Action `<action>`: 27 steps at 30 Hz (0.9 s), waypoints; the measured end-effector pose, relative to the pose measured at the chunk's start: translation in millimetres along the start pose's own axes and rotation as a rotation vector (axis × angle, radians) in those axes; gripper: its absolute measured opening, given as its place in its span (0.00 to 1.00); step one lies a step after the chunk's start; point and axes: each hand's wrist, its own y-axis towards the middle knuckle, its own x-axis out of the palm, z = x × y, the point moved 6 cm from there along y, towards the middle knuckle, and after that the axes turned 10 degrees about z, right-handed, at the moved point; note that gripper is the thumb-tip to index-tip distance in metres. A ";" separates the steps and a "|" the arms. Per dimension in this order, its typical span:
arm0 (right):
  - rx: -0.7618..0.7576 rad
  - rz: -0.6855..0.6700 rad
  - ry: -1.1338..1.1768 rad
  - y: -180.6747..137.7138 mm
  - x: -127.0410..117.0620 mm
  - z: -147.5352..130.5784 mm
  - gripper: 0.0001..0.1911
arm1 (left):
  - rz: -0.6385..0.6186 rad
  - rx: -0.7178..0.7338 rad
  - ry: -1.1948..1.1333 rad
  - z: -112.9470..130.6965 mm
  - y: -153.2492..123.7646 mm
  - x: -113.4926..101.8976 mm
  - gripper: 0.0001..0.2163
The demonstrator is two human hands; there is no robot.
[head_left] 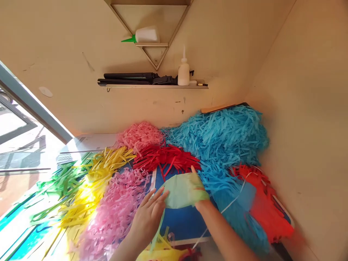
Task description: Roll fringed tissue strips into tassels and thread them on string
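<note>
A pale green sheet of tissue paper (178,191) is stretched between my two hands above the blue tabletop (183,221). My left hand (152,214) has its fingertips on the sheet's left edge, with a thin green strip hanging below. Around my right hand (201,206) the sheet's right end is wrapped, and the fingers are partly covered, with one fingertip showing above it. Just beyond the sheet lies a bundle of dark red paper fringe (168,157). Yellow paper fringe (163,252) sits at the near edge, under the hands.
Pink (116,214), yellow (92,185) and green fringe (65,177) spread leftward. A large blue fringe heap (223,134) and red cut paper (272,214) lie right. A white cord (231,201) crosses there. A wall shelf (152,86) holds a glue bottle (183,72) and a black tripod (130,78).
</note>
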 end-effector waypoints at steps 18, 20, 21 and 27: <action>-1.006 -0.410 -1.211 -75.2 -35.5 -12.2 0.19 | -0.418 -0.257 -0.074 44.1 -0.3 107.6 0.20; -1.053 -0.442 -1.174 -67.2 -35.9 -10.2 0.17 | -0.455 -0.275 -0.014 25.9 -9.9 101.4 0.24; -1.073 -0.473 -1.154 -66.8 -36.2 -9.7 0.17 | -0.466 -0.285 0.007 15.2 -15.0 95.0 0.24; -1.049 -0.505 -1.152 -82.2 -25.4 -5.1 0.17 | -0.429 -0.282 0.140 -11.3 -21.3 40.1 0.28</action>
